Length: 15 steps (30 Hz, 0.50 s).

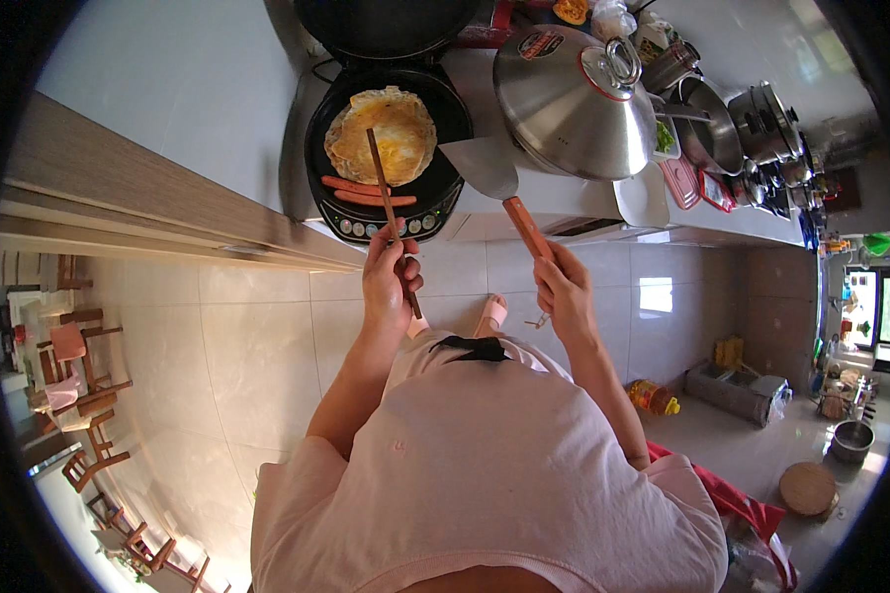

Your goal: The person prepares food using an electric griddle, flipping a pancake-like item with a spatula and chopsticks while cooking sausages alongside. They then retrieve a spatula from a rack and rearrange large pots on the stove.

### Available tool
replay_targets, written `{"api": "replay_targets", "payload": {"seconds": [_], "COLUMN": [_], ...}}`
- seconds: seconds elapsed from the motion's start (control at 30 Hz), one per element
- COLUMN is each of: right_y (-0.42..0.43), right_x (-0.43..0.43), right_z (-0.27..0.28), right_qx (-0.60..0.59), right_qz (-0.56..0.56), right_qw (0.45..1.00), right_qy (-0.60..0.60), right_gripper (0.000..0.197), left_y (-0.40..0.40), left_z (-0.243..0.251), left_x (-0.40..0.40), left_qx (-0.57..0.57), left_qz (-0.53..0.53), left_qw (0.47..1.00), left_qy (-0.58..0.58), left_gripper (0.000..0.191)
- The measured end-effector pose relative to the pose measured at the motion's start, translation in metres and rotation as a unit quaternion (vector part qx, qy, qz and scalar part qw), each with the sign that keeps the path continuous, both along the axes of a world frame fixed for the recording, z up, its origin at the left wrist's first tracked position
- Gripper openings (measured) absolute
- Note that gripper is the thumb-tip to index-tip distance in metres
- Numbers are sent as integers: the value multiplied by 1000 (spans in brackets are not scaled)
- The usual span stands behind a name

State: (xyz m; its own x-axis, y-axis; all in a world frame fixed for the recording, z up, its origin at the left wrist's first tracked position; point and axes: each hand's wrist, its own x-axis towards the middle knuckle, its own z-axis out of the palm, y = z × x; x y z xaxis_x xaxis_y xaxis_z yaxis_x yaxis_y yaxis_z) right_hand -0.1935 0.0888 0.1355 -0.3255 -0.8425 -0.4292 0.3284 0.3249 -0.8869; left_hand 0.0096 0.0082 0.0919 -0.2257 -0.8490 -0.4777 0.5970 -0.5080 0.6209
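My left hand (391, 276) grips a brown wooden chopstick (380, 174), whose far end reaches over a round flatbread with egg (356, 141). The bread lies in the black pan of an electric griddle (445, 137). Two sausage pieces, an upper one (347, 184) and a lower one (356, 198), rest side by side below the bread, and the chopstick crosses in front of them. In my right hand (564, 285) is a metal spatula (489, 169) with a wooden handle. Its blade hangs over the griddle's right rim, apart from the food. Whether the chopstick touches the bread, I cannot tell.
The griddle's raised lid (386, 26) stands behind it. A large domed steel lid (564, 104) sits close on the right. Farther along the counter are a white tray (641, 196), a pink container (681, 184) and several pots. A wood-edged wall (193, 200) borders the left.
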Motion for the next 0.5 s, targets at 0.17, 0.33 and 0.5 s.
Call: {"api": "replay_targets", "payload": {"seconds": [0.17,0.33,0.5], "right_y": [1,1,-1], "right_x": [-34,-72,-104], "right_z": [-6,-2,-4], "right_qx": [-9,-5,-5], "right_qz": [27,89,134], "right_qw": [1000,996,990], "right_qy": [-8,-13,-43], "right_gripper": [30,32,32], "left_y": [15,37,54], "left_z": [2,0,5], "left_x": [-24,-60,-95], "left_qx": [-1,24,9], "left_qz": [25,59,128], "left_qw": [999,997,991], "left_qy": [-27,-51,-38], "left_gripper": [26,25,29]}}
